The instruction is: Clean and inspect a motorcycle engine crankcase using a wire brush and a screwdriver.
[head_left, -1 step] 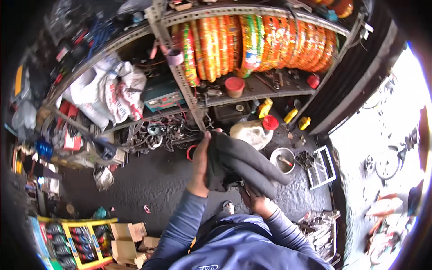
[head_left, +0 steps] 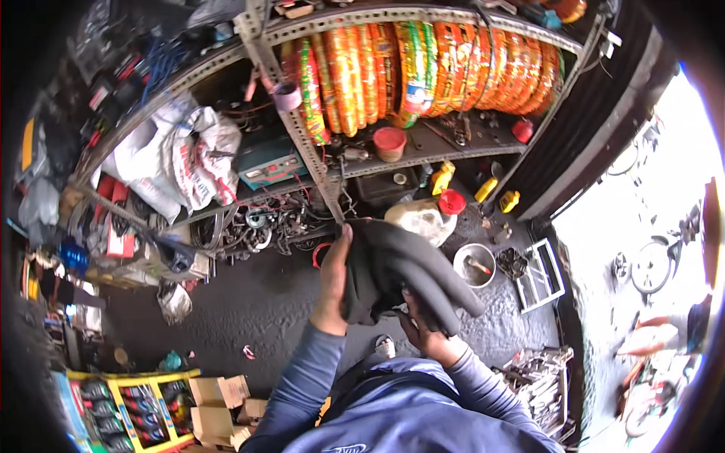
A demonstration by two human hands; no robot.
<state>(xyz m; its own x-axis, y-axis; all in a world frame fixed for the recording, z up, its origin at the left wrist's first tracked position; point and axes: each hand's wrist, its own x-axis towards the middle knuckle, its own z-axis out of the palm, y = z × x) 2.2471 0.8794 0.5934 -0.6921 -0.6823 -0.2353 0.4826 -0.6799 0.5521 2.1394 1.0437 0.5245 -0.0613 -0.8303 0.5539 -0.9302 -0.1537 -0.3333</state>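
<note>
A folded, dark rubber tube is held up at chest height in front of me. My left hand grips its left end, the thumb pointing upward along the side. Lower and to the right, my right hand holds the underside of the folds, with some fingers partly hidden by the rubber. Below the bundle, my foot in a sandal shows on the dark floor.
Metal shelving ahead carries wrapped tyres, sacks and a teal machine. A white jug, steel bowl and white frame stand right. Cardboard boxes lie lower left; a bright doorway opens rightward.
The tube and my hands have shifted slightly left, and its folds sit a little differently. The shelving appears marginally higher in the picture. Both hands still hold the tube.
</note>
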